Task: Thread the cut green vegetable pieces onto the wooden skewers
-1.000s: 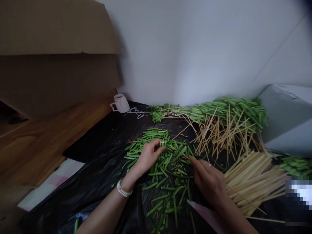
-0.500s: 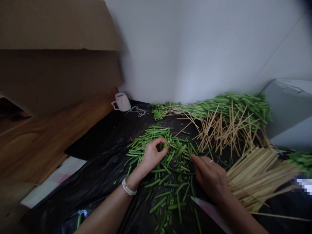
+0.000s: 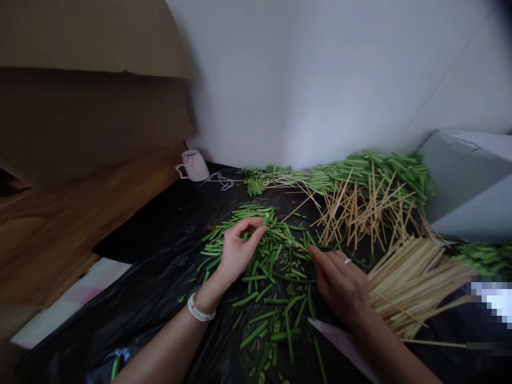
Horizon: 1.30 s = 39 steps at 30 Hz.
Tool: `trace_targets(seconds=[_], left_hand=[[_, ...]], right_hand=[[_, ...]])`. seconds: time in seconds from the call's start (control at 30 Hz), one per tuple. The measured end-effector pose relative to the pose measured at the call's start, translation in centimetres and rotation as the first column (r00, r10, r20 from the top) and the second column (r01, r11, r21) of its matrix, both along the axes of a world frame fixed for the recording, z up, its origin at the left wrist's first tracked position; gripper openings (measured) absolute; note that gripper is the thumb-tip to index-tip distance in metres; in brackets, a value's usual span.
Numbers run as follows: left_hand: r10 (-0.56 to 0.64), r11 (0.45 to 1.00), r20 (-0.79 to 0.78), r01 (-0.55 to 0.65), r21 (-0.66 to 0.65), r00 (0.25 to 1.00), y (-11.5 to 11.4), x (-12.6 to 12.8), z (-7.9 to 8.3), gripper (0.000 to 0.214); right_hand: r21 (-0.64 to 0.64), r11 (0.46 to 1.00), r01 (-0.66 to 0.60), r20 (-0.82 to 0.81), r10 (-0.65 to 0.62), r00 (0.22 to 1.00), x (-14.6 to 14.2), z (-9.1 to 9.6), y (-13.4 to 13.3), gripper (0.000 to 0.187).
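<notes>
A heap of short cut green stalk pieces (image 3: pixel 276 277) lies on a black plastic sheet (image 3: pixel 160 277). My left hand (image 3: pixel 238 250), with a pearl bracelet at the wrist, rests on the heap and pinches a few green pieces between thumb and fingers. My right hand (image 3: pixel 340 282), wearing a ring, is closed on a thin bamboo skewer (image 3: pixel 394 306) whose point reaches toward the left hand's fingertips. A bundle of loose bamboo skewers (image 3: pixel 416 282) lies just right of the right hand.
Finished skewers of green pieces (image 3: pixel 372 181) are stacked at the back right by the white wall. A white mug (image 3: pixel 194 165) stands at the back left near a wooden surface (image 3: pixel 72 229). A cardboard box (image 3: pixel 88 85) looms on the left; a grey box (image 3: pixel 468 181) sits on the right.
My left hand has shifted its fingers a little on the heap, still pinching green pieces. The right hand has stayed almost still. The camera moved slightly.
</notes>
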<state>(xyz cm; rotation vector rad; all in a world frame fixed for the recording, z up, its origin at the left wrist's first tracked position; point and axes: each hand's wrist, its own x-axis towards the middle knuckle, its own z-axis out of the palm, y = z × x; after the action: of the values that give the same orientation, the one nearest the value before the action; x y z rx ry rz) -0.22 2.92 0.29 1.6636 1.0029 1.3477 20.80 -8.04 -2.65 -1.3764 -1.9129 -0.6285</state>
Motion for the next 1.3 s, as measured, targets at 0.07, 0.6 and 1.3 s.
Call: trace_targets(seconds=[0.07,0.6,1.3], left_hand=[[-0.022,0.993,0.099,0.033,-0.114,0.995,0.3,0.0,-0.1,0.024],[-0.182,0.844,0.434,0.366,-0.391,0.882,0.2,0.1,0.0,0.025],[-0.218,0.799,0.487,0.441,-0.408,0.846,-0.2,0.8,-0.6,0.027]], right_hand=[[0.014,1.0,-0.011,-0.005,0.011,1.0,0.0,0.1,0.0,0.042],[0.028,0.999,0.043,0.037,-0.044,0.998,0.3,-0.6,-0.2,0.044],[-0.015,0.998,0.068,0.05,-0.067,0.997,0.0,-0.2,-0.3,0.04]])
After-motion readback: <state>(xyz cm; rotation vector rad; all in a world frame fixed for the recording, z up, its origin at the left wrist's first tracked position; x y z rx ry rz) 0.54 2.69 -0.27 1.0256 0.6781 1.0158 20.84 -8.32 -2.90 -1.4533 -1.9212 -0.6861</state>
